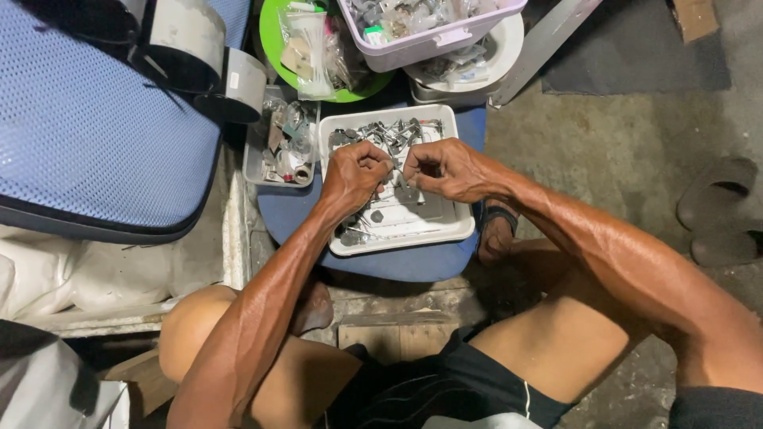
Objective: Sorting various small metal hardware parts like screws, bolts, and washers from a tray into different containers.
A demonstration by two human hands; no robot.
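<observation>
Both hands were held close together over a white rectangular tray [457,230] that sat on a blue stool top [413,262]. The left hand [355,173] was curled into a loose fist, its fingertips pinched on a small metal part [395,164] at the gap between the two hands. The right hand [442,168] met it from the other side, its fingers bent inward and closed around a small grey metal piece [408,193] that hung just below the knuckles; whether the two bits of metal were joined could not be told. Inside the tray, a heap of small silvery metal parts [389,131] lay along the far edge, and a few darker loose pieces [376,215] lay near the left wrist, one of them six-sided. Just left of the tray stood a smaller grey tray [253,163] filled with mixed small hardware. Beyond it sat a green round bowl [270,36] holding clear plastic bags, and beside that a pale lilac tub [429,44] of more metal parts rested on a white bucket [509,40]. A blue mesh seat cushion [95,127] filled the upper left of the view. The person sat low with bare knees either side of the stool, wearing black shorts [445,381]. A pair of dark sandals [719,210] lay on the concrete floor [620,151] well apart to the right.
</observation>
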